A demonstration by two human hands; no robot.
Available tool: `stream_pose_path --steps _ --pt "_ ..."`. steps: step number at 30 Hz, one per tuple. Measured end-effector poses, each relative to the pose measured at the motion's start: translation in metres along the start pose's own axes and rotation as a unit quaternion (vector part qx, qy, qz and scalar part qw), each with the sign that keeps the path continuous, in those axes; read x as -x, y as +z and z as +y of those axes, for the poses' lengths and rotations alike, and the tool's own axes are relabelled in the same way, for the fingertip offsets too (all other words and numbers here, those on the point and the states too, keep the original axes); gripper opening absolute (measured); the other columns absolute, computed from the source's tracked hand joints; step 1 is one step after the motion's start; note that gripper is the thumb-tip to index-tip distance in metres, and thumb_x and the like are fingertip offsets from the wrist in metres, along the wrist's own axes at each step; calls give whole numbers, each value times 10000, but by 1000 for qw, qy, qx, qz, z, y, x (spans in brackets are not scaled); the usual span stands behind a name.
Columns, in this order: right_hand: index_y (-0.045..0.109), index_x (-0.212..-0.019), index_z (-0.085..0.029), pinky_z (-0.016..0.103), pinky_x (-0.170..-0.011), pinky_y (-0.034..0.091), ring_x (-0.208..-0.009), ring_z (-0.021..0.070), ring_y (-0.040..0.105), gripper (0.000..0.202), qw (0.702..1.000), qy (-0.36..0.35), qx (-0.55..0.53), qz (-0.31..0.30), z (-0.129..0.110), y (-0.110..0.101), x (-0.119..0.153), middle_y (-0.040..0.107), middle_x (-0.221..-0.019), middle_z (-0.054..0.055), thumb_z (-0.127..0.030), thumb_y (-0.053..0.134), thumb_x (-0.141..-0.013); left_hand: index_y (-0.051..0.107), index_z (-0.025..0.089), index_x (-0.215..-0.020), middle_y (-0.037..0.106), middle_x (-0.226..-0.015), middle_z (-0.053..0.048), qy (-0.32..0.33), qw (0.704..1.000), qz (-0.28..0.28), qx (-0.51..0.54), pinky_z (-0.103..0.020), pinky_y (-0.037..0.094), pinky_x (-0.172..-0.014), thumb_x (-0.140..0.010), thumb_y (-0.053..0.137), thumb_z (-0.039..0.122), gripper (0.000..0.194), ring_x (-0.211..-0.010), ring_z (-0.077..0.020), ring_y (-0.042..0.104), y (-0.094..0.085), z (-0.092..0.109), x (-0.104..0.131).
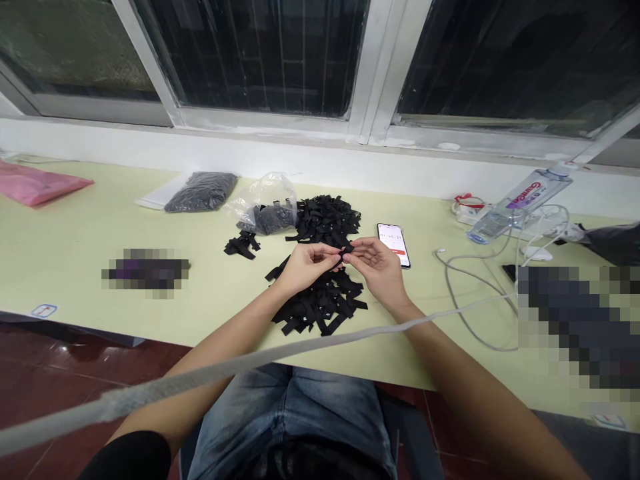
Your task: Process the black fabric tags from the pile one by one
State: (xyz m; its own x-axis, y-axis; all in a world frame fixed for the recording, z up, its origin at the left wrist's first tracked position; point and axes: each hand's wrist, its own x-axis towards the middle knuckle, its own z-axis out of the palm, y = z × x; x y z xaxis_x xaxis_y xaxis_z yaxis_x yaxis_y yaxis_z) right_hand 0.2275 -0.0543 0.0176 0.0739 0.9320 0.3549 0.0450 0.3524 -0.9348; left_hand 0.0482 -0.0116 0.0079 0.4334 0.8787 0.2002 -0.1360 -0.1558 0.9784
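Observation:
My left hand (311, 265) and my right hand (376, 265) meet above the table, both pinching one small black strip (345, 251) between thumbs and fingers. Below and partly behind my hands lies a pile of black strips (325, 303), some with small shiny spots. Beyond my fingers is a second, denser heap of black strips (327, 217). A small cluster of strips (242, 245) sits to the left, beside an open clear plastic bag (270, 207) with dark pieces in it.
A phone (393, 245) with a timer lies right of my hands. A cable (375, 330) crosses over my forearms. Further right are a tilted bottle (525, 200), a power strip and cords. To the left lie a filled bag (201, 192), a pink bag (40, 183) and a blurred dark object (147, 272).

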Motion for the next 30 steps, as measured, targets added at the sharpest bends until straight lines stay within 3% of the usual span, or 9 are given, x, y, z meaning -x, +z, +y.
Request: stream_pose_path --steps 7,15,23,26,30 --pt "644 -973 -235 376 -832 589 -815 182 664 332 1000 7 5 1 -2 0 0 662 -855 18 -412 809 -747 750 131 -912 742 -827 -71 -19 1000 15 -1 -309 560 -747 -806 744 460 345 -740 -178 690 2 5 0" --pt "656 -997 -240 334 -749 572 -837 175 623 259 998 -20 40 -33 -3 -1 0 655 -923 34 -384 754 -806 751 132 -862 668 -688 -28 3 997 19 -80 -236 435 -589 -848 689 451 325 -608 -115 562 1 5 -1" --pt "649 -1024 -252 360 -816 585 -836 171 644 292 1000 -7 12 -11 -1 2 1 676 -985 32 -392 765 -796 769 143 -941 670 -711 -29 20 997 -12 -70 -245 454 -636 -862 667 362 254 -636 -118 569 -1 7 0" --pt "656 -1009 -239 360 -846 571 -861 180 659 252 999 -18 49 -10 -2 0 1 686 -955 36 -375 748 -818 777 144 -922 694 -742 -40 7 998 -10 -54 -260 480 -678 -864 627 306 229 -657 -130 591 -1 9 0" --pt "656 -987 -223 357 -814 568 -833 179 666 204 989 -69 128 18 -2 -2 2 693 -951 34 -368 710 -853 780 124 -954 728 -817 -77 -42 998 -17 49 -281 501 -727 -870 594 303 271 -728 -157 638 0 7 -1"
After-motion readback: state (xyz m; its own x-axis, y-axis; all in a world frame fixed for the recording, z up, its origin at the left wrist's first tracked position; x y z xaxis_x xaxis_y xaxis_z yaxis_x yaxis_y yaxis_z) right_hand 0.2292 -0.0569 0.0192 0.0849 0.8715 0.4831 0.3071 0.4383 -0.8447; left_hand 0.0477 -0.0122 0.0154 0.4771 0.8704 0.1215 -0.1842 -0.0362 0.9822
